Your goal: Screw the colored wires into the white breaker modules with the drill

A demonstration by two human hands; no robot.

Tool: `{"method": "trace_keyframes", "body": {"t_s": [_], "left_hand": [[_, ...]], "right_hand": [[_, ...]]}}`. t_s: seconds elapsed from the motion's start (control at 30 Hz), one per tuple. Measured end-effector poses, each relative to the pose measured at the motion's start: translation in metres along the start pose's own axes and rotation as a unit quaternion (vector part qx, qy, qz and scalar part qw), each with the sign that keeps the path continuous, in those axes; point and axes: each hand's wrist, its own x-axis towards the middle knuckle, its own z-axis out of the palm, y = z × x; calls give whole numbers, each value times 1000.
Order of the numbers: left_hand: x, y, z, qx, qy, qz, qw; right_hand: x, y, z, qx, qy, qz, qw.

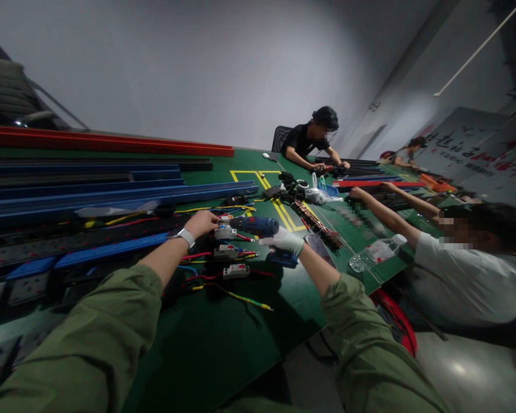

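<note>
My right hand, in a white glove, grips a blue cordless drill by its handle. The drill points left, its tip close to the fingers of my left hand. This hand is bare, with a watch at the wrist, and its fingers close on a small white circuit breaker that is partly hidden. Nearer to me, more wired breakers lie in a row: one white breaker, another breaker and a third breaker. Red, blue and yellow-green wires run from them.
Long blue rails and a red rail cover the table's left side. Black socket strips lie beside my left arm. A copper-coloured bundle, a phone and a plastic bottle are rightward. Co-workers sit opposite and at right.
</note>
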Motion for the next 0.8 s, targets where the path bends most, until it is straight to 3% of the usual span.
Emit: {"method": "trace_keyframes", "body": {"t_s": [0.43, 0.8], "left_hand": [[-1, 3, -2, 4, -4, 2, 1000], [-2, 2, -1, -6, -3, 4, 1000]], "right_hand": [[10, -16, -7, 7, -33, 16, 999], [7, -19, -6, 22, -26, 15, 999]]}}
